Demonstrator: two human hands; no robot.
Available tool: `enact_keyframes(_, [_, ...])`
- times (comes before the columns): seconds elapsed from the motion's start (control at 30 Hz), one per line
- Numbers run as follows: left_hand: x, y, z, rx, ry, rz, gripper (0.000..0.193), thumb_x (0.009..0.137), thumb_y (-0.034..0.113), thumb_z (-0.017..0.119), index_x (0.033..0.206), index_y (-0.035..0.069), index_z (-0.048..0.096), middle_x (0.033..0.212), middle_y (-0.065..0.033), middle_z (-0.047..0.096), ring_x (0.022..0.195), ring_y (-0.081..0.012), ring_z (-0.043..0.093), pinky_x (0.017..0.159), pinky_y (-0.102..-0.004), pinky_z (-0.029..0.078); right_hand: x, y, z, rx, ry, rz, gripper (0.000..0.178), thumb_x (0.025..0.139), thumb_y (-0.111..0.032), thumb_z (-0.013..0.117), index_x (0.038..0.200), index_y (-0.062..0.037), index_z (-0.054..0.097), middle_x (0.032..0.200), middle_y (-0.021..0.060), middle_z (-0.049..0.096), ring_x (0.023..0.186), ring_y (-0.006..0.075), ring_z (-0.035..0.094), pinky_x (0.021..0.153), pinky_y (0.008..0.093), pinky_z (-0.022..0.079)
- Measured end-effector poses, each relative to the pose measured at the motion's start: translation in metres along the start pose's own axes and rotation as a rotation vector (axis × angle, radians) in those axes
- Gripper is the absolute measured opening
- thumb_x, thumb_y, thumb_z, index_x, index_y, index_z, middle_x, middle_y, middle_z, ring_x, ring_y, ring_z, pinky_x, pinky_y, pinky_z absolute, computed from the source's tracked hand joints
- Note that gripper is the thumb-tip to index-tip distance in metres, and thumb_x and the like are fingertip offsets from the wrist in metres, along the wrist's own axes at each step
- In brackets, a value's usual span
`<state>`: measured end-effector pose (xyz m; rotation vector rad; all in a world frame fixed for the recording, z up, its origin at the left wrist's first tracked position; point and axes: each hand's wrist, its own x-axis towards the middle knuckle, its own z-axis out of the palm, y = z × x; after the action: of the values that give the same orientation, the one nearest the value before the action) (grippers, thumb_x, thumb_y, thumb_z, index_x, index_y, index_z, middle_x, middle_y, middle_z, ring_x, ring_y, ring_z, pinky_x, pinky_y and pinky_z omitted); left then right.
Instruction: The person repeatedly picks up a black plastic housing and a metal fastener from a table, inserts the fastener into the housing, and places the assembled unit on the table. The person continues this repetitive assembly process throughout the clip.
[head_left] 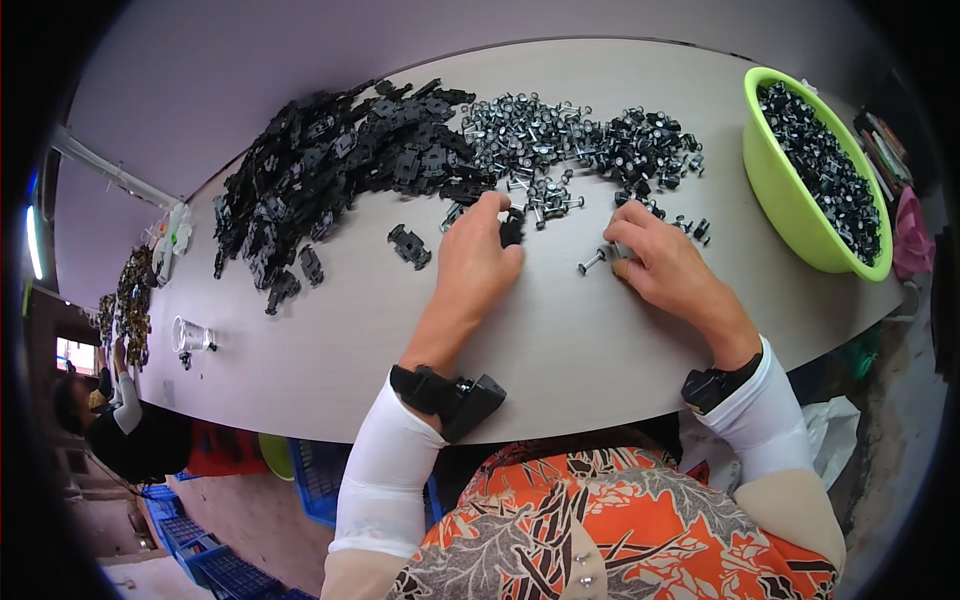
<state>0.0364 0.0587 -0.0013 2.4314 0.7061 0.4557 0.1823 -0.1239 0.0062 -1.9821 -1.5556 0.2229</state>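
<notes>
My left hand point(475, 258) is closed around a black plastic toy-car chassis point(512, 228), part of which shows past the fingertips. To its right, my right hand point(655, 258) pinches a small metal axle with wheels, mostly hidden by the fingers. Another wheel axle point(592, 262) lies on the table just left of those fingers. Beyond both hands spreads a heap of silver wheel axles point(525, 130), joined on its right by a heap of darker axles point(645, 150). A single black chassis point(409, 246) lies flat left of my left hand.
A large pile of black chassis point(330, 150) covers the table's far left. At the right stands a green tub point(800, 190) full of wheel axles. A clear plastic cup point(192, 334) sits near the left edge. Another person point(125, 430) works at the far left; blue crates point(230, 570) stand below.
</notes>
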Motion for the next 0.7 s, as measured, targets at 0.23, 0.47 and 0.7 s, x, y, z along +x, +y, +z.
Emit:
enact_keyframes(0.23, [-0.011,0.006,-0.017,-0.978,-0.197,-0.27,0.029,0.073,-0.009,0.058,0.101,-0.001,0.056,0.089,-0.0088,0.058,0.063,-0.0154,0.064,0.051,-0.0236,0.051,-0.001,-0.007,-0.005,0.19,0.111,-0.034,0.027,0.071,0.001,0.069,0.096,-0.0026,0.057,0.093,0.0082,0.056,0.069,0.0225,0.057,0.059,0.0323,0.047])
enact_keyframes(0.47, [-0.018,0.009,-0.003,-1.414,-0.605,-0.418,0.017,0.079,0.002,0.066,0.094,0.001,0.057,0.085,-0.0077,0.061,0.064,-0.0151,0.063,0.053,-0.0258,0.052,-0.008,-0.03,0.005,0.206,0.238,-0.302,0.049,0.066,0.002,0.073,0.111,-0.0048,0.055,0.101,0.012,0.06,0.082,0.0261,0.061,0.068,0.0331,0.051])
enact_keyframes(0.7, [-0.029,0.016,0.009,-1.388,-0.796,-0.382,0.012,0.09,0.011,0.059,0.095,0.001,0.055,0.081,-0.0082,0.062,0.062,-0.0145,0.062,0.052,-0.0255,0.051,-0.014,-0.04,0.01,0.132,0.207,-0.376,0.055,0.062,0.007,0.068,0.114,-0.0034,0.052,0.101,0.0133,0.059,0.09,0.0328,0.06,0.072,0.0375,0.052])
